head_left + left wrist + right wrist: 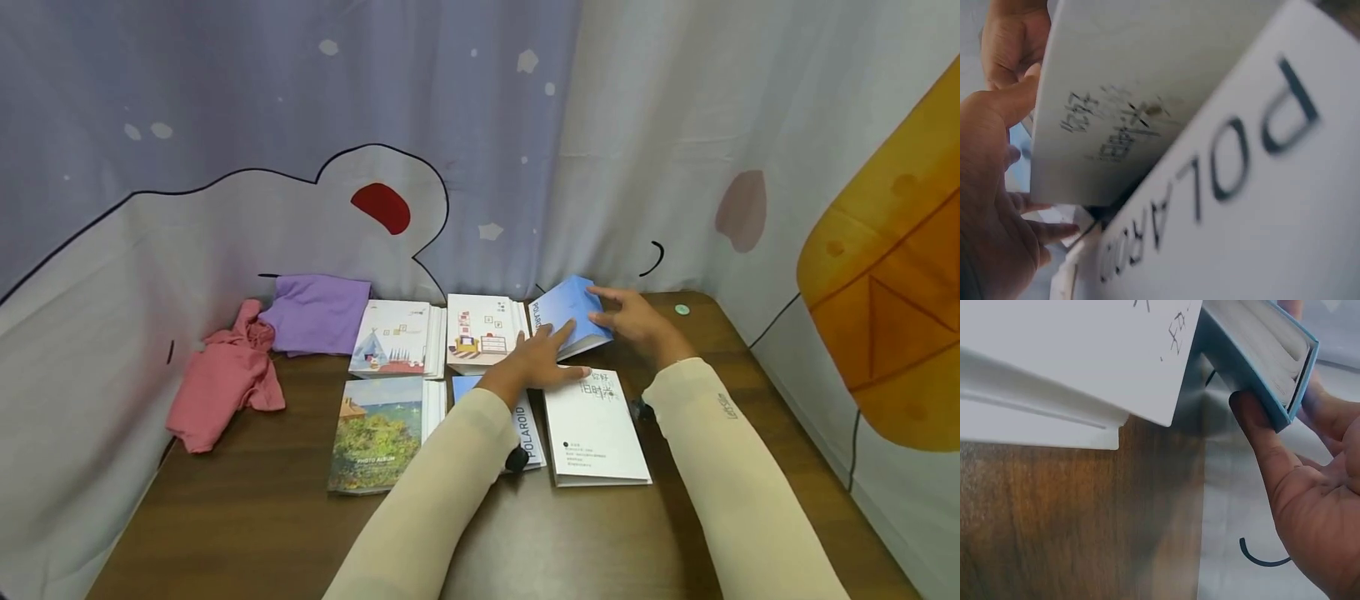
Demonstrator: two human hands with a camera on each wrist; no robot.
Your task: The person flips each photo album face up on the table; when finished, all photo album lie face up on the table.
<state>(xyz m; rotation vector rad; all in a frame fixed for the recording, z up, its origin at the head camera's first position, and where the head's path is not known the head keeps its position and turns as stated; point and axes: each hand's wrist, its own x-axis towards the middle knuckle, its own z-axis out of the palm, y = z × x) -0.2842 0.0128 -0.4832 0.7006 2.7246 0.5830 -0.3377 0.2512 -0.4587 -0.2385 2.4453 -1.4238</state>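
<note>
A blue photo album lettered at its left side is tilted at the back right of the table. My right hand pinches its right end; in the right wrist view the thumb lies on one cover of the blue album and the fingers on the other. My left hand is spread at the album's near left edge, fingertips against it. Its thumb stretches over the top of a white album with black characters. Below the left wrist lies a blue and white POLAROID album, partly hidden by the sleeve.
Two white illustrated albums stand in the back row. In front is a landscape-covered photo album. Purple cloth and pink cloth lie at the left. A small green disc sits near the back right corner, before the curtain.
</note>
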